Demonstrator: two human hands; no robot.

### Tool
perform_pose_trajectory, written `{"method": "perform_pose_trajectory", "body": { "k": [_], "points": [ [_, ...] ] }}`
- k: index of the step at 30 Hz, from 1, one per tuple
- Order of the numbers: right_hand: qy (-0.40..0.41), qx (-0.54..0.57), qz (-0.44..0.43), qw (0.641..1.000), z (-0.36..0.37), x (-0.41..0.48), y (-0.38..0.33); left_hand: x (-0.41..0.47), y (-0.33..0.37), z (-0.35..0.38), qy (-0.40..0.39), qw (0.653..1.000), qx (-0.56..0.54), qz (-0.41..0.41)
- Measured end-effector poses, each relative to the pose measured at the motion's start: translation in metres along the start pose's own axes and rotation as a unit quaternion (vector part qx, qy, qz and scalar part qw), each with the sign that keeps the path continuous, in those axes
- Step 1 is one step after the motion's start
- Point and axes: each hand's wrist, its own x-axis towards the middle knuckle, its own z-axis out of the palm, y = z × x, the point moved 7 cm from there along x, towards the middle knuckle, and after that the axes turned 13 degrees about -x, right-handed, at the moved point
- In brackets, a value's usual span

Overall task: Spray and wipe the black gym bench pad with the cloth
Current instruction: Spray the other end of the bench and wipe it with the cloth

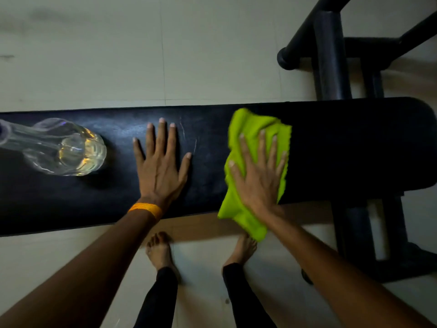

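Note:
The black gym bench pad runs left to right across the view. My right hand lies flat with spread fingers on a bright green cloth, pressing it to the pad right of centre. Part of the cloth hangs over the pad's near edge. My left hand rests palm down on the bare pad at its middle, fingers apart, holding nothing. A clear spray bottle with yellowish liquid stands on the pad at the left, apart from my left hand.
The bench's black metal frame stands beyond the pad at upper right, and its leg stands on the near right. My bare feet are on the pale tiled floor just before the pad.

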Motion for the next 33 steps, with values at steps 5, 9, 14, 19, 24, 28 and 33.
{"method": "perform_pose_trajectory", "body": {
  "k": [5, 9, 14, 19, 24, 28, 33],
  "points": [
    [0.000, -0.009, -0.112, 0.994, -0.001, 0.042, -0.007, -0.011, -0.019, -0.006, 0.005, 0.999, 0.001, 0.042],
    [0.001, 0.021, 0.024, 0.999, -0.008, 0.093, -0.006, -0.012, -0.019, -0.005, 0.015, 0.999, 0.007, 0.045],
    [0.003, -0.018, -0.109, 0.994, -0.013, -0.018, -0.081, -0.012, -0.020, -0.004, 0.013, 0.999, 0.002, 0.045],
    [0.029, -0.008, -0.209, 0.977, -0.015, 0.052, -0.070, -0.011, -0.021, -0.002, 0.015, 0.999, 0.007, 0.045],
    [0.024, 0.017, -0.018, 0.999, -0.019, 0.039, -0.087, -0.013, -0.020, -0.004, 0.016, 0.999, -0.005, 0.044],
    [-0.001, -0.004, -0.158, 0.987, -0.009, 0.002, -0.045, -0.012, -0.021, -0.004, 0.013, 0.999, -0.003, 0.044],
    [-0.005, 0.024, -0.024, 0.999, -0.002, 0.059, 0.050, -0.012, -0.015, -0.001, 0.001, 0.999, 0.007, 0.040]
  ]
}}
